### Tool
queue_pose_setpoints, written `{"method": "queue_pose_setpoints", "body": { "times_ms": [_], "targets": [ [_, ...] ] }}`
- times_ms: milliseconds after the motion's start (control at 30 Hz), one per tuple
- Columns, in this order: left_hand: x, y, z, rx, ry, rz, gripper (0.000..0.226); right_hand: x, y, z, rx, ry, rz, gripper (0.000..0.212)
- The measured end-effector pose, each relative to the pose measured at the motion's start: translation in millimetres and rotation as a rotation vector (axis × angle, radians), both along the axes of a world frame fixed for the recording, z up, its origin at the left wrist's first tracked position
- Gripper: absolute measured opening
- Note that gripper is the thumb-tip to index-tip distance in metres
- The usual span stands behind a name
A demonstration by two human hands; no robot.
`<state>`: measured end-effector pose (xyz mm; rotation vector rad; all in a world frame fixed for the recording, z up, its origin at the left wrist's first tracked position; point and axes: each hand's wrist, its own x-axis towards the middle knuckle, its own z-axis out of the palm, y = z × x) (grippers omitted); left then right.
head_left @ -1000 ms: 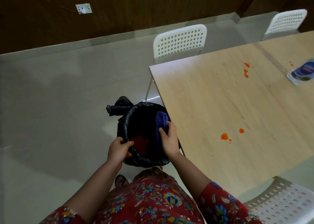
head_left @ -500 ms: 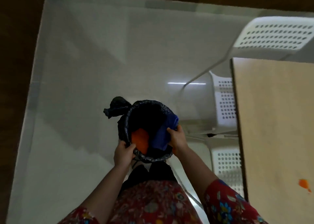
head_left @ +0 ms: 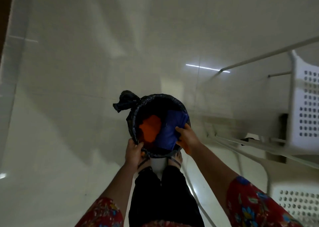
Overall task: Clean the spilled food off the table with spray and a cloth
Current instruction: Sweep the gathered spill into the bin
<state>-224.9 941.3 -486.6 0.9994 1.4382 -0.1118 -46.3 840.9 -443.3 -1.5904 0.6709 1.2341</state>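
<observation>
A small round bin [head_left: 177, 101] lined with a black bag hangs above the floor in front of my feet. My left hand [head_left: 133, 151] grips its near rim. My right hand [head_left: 187, 139] holds a blue cloth [head_left: 170, 128] against the bin's right inner side. Orange spilled food [head_left: 150, 129] lies inside the bin, left of the cloth. The table and the spray bottle are out of view.
A knot of black bag [head_left: 126, 101] sticks out at the bin's far left rim. White perforated chairs [head_left: 307, 106] with thin metal legs stand to the right. Pale glossy floor tiles [head_left: 69, 106] spread to the left and ahead.
The view has swung down and left, so the table and its orange spots have left the frame. Both hands keep their hold on the bin and the cloth, now over my feet.
</observation>
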Motion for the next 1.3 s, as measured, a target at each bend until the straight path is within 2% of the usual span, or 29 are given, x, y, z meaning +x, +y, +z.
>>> {"method": "queue_pose_setpoints", "body": {
  "times_ms": [133,233,300,367,400,433,467,500,533,567,600,667,700,733,800,833,867,933,967,1000,1067,1133,1233,1300],
  "targets": [
    [-27,11,-48,0.041,0.058,-0.125,0.024,0,-3,-19,0.074,0.089,-0.078,0.036],
    [-31,19,-48,-0.020,0.075,-0.187,0.022,-1,-4,-26,0.125,0.101,-0.072,0.037],
    [-25,23,-44,-0.022,0.171,-0.237,0.037,-4,-5,-26,0.108,0.059,-0.047,0.032],
    [-10,22,-30,0.108,0.379,-0.240,0.058,-10,-5,-26,0.073,0.046,-0.036,0.025],
    [-1,18,-19,0.304,0.384,-0.224,0.061,-12,-5,-24,0.058,0.055,-0.033,0.023],
    [11,11,-4,0.479,0.211,-0.257,0.059,-14,-5,-23,0.047,0.067,-0.027,0.023],
    [23,1,6,0.589,-0.044,-0.370,0.056,-15,-4,-23,0.038,0.080,-0.023,0.022],
    [34,-11,12,0.592,-0.276,-0.520,0.054,-16,-3,-23,0.035,0.096,-0.021,0.019],
    [42,-22,15,0.525,-0.383,-0.699,0.052,-15,-3,-23,0.035,0.109,-0.023,0.014],
    [46,-29,16,0.475,-0.359,-0.854,0.049,-14,-3,-22,0.035,0.115,-0.032,0.011],
    [48,-31,8,0.446,-0.224,-0.935,0.048,-13,-3,-21,0.028,0.110,-0.043,0.009],
    [50,-24,1,0.359,0.174,-0.863,0.052,-12,-4,-18,0.016,0.087,-0.066,0.011],
    [50,-21,4,0.382,0.228,-0.798,0.055,-12,-5,-16,0.018,0.077,-0.078,0.011],
    [51,-20,10,0.468,0.150,-0.769,0.058,-11,-7,-14,0.021,0.068,-0.086,0.012],
    [56,-23,26,0.566,-0.121,-0.869,0.059,-10,-8,-9,0.028,0.057,-0.095,0.012],
    [56,-26,33,0.544,-0.166,-0.950,0.057,-10,-9,-3,0.031,0.054,-0.099,0.010],
    [55,-27,37,0.493,-0.102,-1.013,0.054,-10,-9,3,0.027,0.046,-0.094,0.008],
    [52,-23,46,0.351,0.216,-0.924,0.052,-12,-11,21,0.018,0.037,-0.091,0.012],
    [52,-18,54,0.317,0.317,-0.843,0.053,-14,-12,28,0.023,0.034,-0.094,0.016],
    [52,-17,70,0.352,0.337,-0.797,0.053,-16,-14,42,0.027,0.025,-0.091,0.018],
    [53,-18,107,0.486,0.253,-0.782,0.051,-22,-17,69,0.041,-0.007,-0.066,0.022],
    [52,-21,153,0.484,0.091,-0.657,0.048,-29,-20,105,0.042,-0.094,0.027,0.018],
    [53,-34,240,0.164,-0.093,-0.335,0.043,-43,-25,172,0.018,-0.354,0.297,0.004],
    [51,-46,301,-0.107,-0.196,-0.138,0.044,-58,-30,222,0.074,-0.487,0.414,0.014]
  ]
}}
